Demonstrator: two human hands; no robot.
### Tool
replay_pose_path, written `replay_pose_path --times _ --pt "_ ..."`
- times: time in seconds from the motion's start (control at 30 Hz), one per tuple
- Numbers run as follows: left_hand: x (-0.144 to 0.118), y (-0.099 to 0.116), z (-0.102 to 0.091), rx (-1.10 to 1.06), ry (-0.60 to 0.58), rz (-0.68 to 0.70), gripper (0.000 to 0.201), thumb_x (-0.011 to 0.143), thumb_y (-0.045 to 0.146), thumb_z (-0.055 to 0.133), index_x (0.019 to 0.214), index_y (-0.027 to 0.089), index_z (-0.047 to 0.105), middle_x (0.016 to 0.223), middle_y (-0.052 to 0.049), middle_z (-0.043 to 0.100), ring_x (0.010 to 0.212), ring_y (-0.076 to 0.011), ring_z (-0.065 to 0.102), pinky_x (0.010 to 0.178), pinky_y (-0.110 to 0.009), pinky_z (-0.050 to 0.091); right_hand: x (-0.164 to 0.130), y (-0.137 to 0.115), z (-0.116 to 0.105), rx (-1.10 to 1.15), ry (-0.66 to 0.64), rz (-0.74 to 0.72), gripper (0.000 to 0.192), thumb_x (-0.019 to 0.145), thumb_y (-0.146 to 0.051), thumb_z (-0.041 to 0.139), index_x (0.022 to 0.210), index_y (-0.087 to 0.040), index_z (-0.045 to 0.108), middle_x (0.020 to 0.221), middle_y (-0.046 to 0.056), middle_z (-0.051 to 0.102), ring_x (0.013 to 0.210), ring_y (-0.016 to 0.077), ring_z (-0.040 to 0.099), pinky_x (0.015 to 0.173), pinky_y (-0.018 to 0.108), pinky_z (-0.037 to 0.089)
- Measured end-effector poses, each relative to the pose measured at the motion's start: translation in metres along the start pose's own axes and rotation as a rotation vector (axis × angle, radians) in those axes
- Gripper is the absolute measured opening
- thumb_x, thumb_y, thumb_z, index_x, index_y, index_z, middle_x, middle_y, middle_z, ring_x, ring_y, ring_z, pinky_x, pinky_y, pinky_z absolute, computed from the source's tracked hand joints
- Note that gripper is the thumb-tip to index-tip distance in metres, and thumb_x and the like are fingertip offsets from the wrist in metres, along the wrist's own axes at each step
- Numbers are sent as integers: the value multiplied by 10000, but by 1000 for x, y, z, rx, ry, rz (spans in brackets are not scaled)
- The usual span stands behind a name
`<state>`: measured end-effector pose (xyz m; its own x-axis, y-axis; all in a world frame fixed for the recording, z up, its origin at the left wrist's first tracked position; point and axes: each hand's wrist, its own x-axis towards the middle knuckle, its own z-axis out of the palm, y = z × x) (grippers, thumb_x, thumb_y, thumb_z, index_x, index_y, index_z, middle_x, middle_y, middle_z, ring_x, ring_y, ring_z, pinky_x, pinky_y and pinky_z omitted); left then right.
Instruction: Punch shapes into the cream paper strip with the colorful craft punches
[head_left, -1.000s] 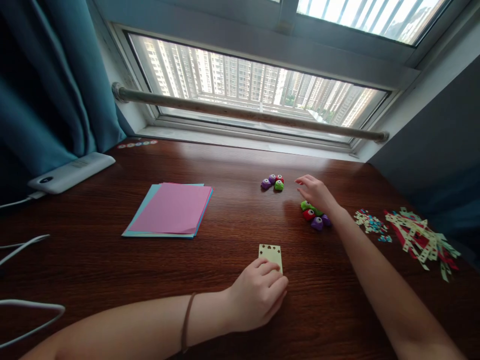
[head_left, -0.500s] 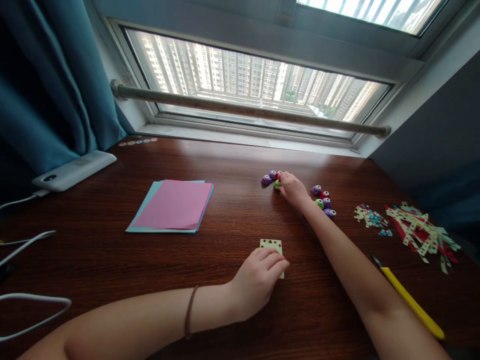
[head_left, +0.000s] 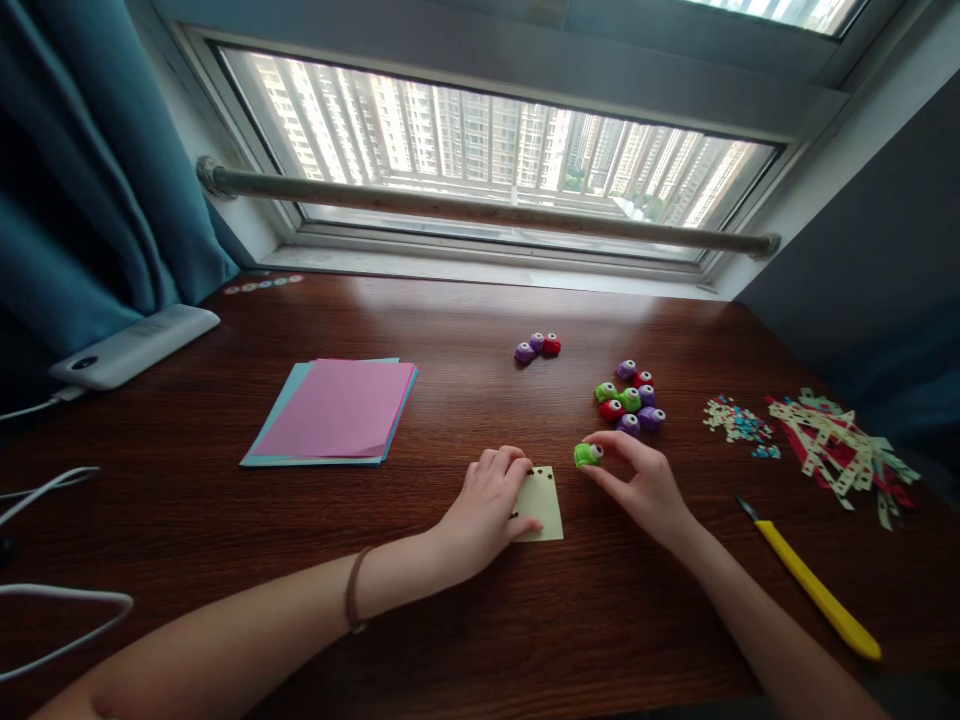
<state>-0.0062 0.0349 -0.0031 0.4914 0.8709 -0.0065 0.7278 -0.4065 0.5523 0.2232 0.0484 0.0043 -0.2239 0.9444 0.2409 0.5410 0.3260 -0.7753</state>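
Best lane I've got: bare worktop [head_left: 465, 310] between paper stack [head_left: 337, 410] and eyed trio [head_left: 537, 343], far edge down to my left hand [head_left: 484, 510]. That hand covers part of the card [head_left: 545, 510]; left forearm [head_left: 262, 625] walls off the near-left corner. Gap between hands is tight, with the green eyed piece [head_left: 587, 455], pinched in my right hand [head_left: 641, 485], poking in. Beyond it the eyed cluster [head_left: 628, 400] blocks. Open strip from cluster to far edge. Toward the right edge, confetti [head_left: 739, 422], then paper strips [head_left: 840, 455]. Knife [head_left: 817, 590] slants toward the near-right corner; bare slot between it and right forearm [head_left: 750, 590].
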Motion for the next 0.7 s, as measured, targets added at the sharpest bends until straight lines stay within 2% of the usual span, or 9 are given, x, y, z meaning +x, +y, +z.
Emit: replay_pose_path --times 0.17,0.43,0.7 --pt "3 -1 3 -19 36 18 428 694 301 749 1023 202 494 1106 -49 498 1021 -235 441 868 -387 377 -14 2 8 -28 -6 -18 226 780 -213 632 997 -189 575 978 37 619 905 169 585 819 292 479" --pt "0 0 6 5 81 44 409 714 306 729 1029 190 495 1087 -60 505 1003 -243 445 864 -404 380 -16 -3 14 -40 -76 -8 201 773 -214 640 966 -206 586 920 31 613 827 170 574 757 295 480" --pt "0 0 5 25 77 51 451 717 327 725 1075 186 489 1118 -70 496 1026 -251 437 872 -411 386 -17 -2 22 -52 -49 -19 217 769 -237 659 968 -213 578 914 36 608 815 174 560 720 296 476"
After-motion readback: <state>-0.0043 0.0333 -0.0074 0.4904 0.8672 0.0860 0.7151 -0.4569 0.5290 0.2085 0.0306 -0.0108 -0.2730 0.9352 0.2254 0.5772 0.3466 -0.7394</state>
